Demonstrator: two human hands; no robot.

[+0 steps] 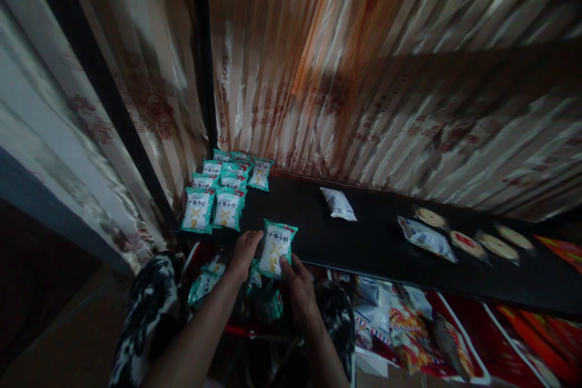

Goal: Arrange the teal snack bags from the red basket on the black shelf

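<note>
A green-and-white snack packet [276, 248] is held up in front of the black shelf's near edge. My right hand [300, 285] grips its lower right side, thumb on the front. At its upper left edge, the fingertips of my left hand [245, 253] close against the packet; the far side of that grip is hidden. Matching packets [197, 211] stand in rows at the shelf's left end, with one [260, 174] at the back right of the group. Below my hands, a red basket [240, 331] holds several more of these packets.
On the black shelf [300, 200] lie a white packet [339, 204], a blue-and-white packet [427, 239], several round pale packs [498, 247] and orange packets [561, 253]. Red baskets [466, 345] with other snacks stand below. Dark posts [203, 48] and a striped curtain [364, 73] border the shelf.
</note>
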